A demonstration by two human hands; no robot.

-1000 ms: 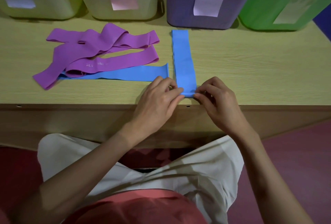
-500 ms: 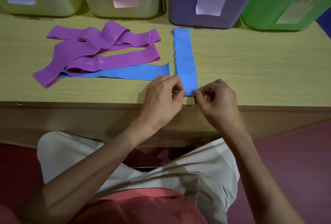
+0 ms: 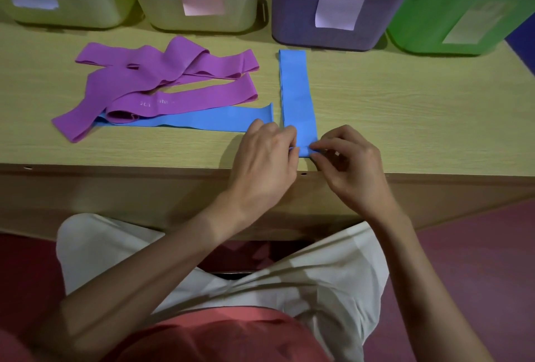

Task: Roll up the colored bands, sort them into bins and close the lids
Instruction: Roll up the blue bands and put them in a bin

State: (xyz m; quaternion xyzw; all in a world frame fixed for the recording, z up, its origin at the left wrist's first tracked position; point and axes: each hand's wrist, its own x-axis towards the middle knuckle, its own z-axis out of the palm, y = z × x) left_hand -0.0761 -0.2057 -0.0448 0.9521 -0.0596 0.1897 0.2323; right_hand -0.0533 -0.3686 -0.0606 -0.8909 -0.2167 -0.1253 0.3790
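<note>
Head view, centre of frame: left hand [image 3: 267, 156] and right hand [image 3: 348, 159] each pinch the blue band's [image 3: 296, 92] near end; since a moment ago the fingertips have tucked it tighter, so rolling is only starting
</note>
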